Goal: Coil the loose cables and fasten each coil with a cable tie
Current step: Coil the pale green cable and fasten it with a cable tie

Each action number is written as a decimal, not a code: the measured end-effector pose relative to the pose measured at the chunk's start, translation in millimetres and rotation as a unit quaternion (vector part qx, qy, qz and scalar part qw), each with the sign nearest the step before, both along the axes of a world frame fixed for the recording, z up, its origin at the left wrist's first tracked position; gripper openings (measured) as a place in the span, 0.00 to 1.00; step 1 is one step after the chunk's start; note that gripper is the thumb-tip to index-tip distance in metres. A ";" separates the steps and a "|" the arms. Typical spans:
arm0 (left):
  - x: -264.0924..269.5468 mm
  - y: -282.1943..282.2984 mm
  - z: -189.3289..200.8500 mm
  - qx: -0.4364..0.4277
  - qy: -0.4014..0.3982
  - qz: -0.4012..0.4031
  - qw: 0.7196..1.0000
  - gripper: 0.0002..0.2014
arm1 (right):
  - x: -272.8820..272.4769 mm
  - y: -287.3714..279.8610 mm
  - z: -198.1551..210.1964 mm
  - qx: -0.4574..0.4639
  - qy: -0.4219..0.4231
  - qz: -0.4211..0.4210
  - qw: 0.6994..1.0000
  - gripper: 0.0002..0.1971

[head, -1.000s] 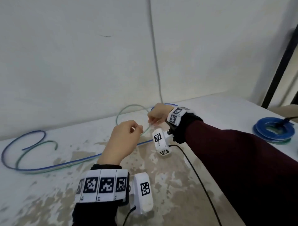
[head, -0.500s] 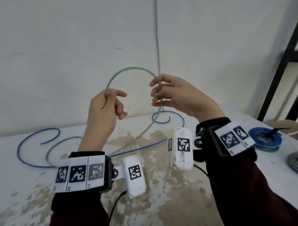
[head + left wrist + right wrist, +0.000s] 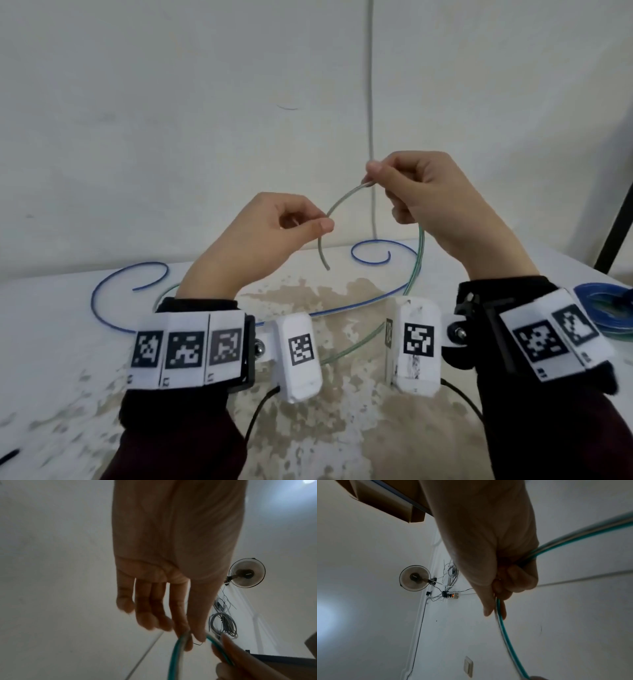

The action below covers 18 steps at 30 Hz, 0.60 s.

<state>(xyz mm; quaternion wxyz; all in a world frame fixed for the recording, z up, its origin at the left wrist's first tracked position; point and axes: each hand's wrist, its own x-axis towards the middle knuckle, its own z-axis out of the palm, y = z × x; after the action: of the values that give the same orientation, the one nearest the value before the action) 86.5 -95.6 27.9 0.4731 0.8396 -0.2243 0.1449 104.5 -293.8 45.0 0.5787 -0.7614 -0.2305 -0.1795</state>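
Above the table I hold a thin green cable point(image 3: 346, 198) in a short arc between both hands. My left hand point(image 3: 322, 224) pinches it between thumb and forefinger, and its loose end point(image 3: 323, 263) hangs just below. My right hand point(image 3: 371, 178) grips it higher up; from there the cable drops past the wrist to the table point(image 3: 342, 353). In the left wrist view the left hand point(image 3: 193, 638) pinches the green cable point(image 3: 175, 653). In the right wrist view the cable point(image 3: 573, 536) runs through the fist of the right hand point(image 3: 494, 614).
A loose blue cable point(image 3: 113, 315) lies across the stained white table point(image 3: 51, 394), with a curl point(image 3: 370, 253) near the wall. A tied blue coil point(image 3: 609, 308) sits at the right edge. A grey conduit point(image 3: 371, 102) runs down the wall; a black frame point(image 3: 616, 219) stands at right.
Both hands lifted the green cable off the table. They have since come closer together, the arc between them has shrunk, and the cable's loose end now hangs below my left hand.
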 end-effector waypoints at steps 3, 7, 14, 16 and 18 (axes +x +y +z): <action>0.2 5.9 2.3 -0.129 0.008 0.001 0.992 0.05 | -2.7 3.6 0.4 -0.056 0.025 0.020 0.998 0.16; -4.9 7.5 7.2 -0.286 0.000 -0.016 0.958 0.05 | -5.8 17.6 -5.2 -0.082 0.104 0.114 0.985 0.18; -11.9 -7.3 6.3 -0.283 0.041 -0.081 0.955 0.05 | -6.3 38.9 -3.3 0.139 0.125 0.162 0.969 0.16; -14.8 -12.0 4.7 -0.240 0.035 -0.091 0.966 0.04 | -7.2 40.5 -3.1 0.159 0.127 0.173 0.964 0.17; -13.9 -12.1 4.1 -0.220 0.021 -0.084 0.972 0.05 | -8.2 42.0 -2.8 0.157 0.127 0.190 0.961 0.18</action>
<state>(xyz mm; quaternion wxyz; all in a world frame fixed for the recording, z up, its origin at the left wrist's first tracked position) 72.6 -107.6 32.0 0.6613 0.6960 -0.2463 0.1327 96.2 -251.8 42.2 0.7392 -0.6194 -0.2645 -0.0025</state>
